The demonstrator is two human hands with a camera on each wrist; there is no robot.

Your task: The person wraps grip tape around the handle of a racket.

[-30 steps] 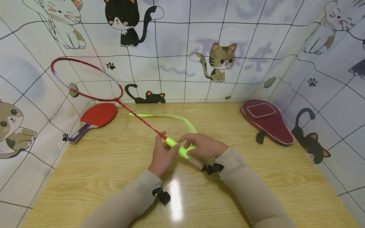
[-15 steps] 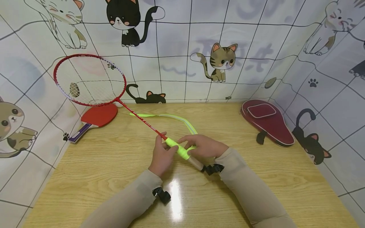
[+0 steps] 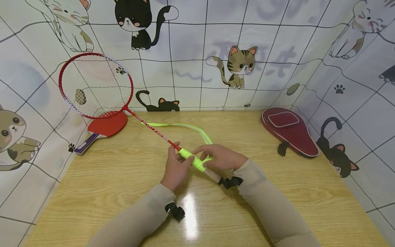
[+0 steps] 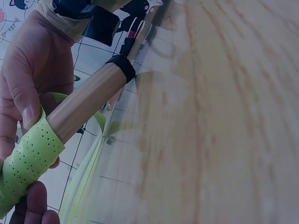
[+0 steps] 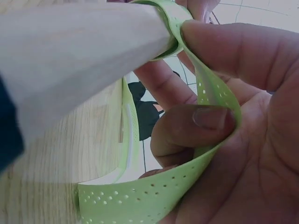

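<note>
A red badminton racket (image 3: 151,129) is held slantwise over the table, its head up at the left. Lime-green perforated grip tape (image 3: 197,165) winds round the upper handle. Below it the wooden handle (image 4: 88,99) is bare down to a black butt end. My left hand (image 3: 175,172) grips the wrapped part between thumb and fingers. Close beside it, my right hand (image 3: 224,157) pinches the tape at the lower edge of the wrap. In the right wrist view, a curled finger (image 5: 187,130) hooks the tape's loose length (image 5: 135,198), which trails across the table behind the hands.
A red table tennis bat (image 3: 109,124) lies at the back left, partly behind the racket head. At the back right lies a dark red bat case (image 3: 290,132) with a black strap. Cat-patterned walls enclose the wooden table (image 3: 117,185) at the back and sides.
The racket has turned about its shaft. Its head, seen flatter before, now shows more of its strings and dips lower over the bat. Both hands have stayed almost in place.
</note>
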